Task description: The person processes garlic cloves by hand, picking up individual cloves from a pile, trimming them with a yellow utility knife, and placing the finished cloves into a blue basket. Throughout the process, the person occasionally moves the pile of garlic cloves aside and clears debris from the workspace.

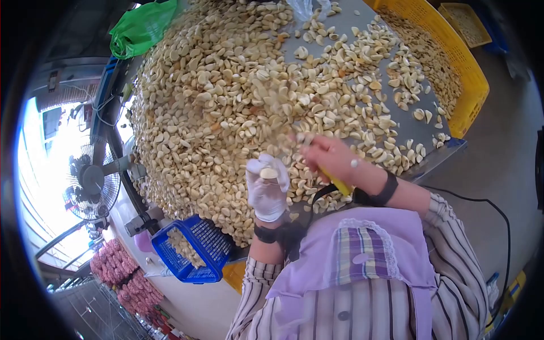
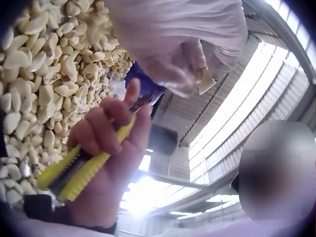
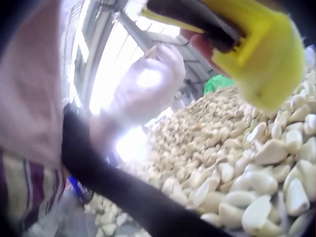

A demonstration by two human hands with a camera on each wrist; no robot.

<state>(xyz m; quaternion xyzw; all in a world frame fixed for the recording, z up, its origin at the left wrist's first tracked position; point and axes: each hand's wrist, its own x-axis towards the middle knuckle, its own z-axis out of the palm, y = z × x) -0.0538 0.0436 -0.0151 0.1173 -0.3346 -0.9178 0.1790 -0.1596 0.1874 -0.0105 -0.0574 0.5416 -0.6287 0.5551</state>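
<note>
The gloved left hand [image 1: 266,190] pinches a pale clove [image 1: 268,173] at its fingertips, above the bench's near edge. The bare right hand [image 1: 333,160] grips a yellow knife [image 1: 335,182], its butt slanting back towards the apron [image 1: 362,226] and its blade [image 2: 144,100] pointing away. The clove lies to the left of the right hand, apart from it, its long axis roughly side to side. Loose cloves [image 1: 209,113] cover much of the bench [image 1: 416,122] beyond both hands.

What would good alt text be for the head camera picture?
A gloved left hand holds a garlic clove and a bare right hand a yellow-handled cutter, over a table heaped with peeled cloves; a blue plastic basket sits alongside.
</note>
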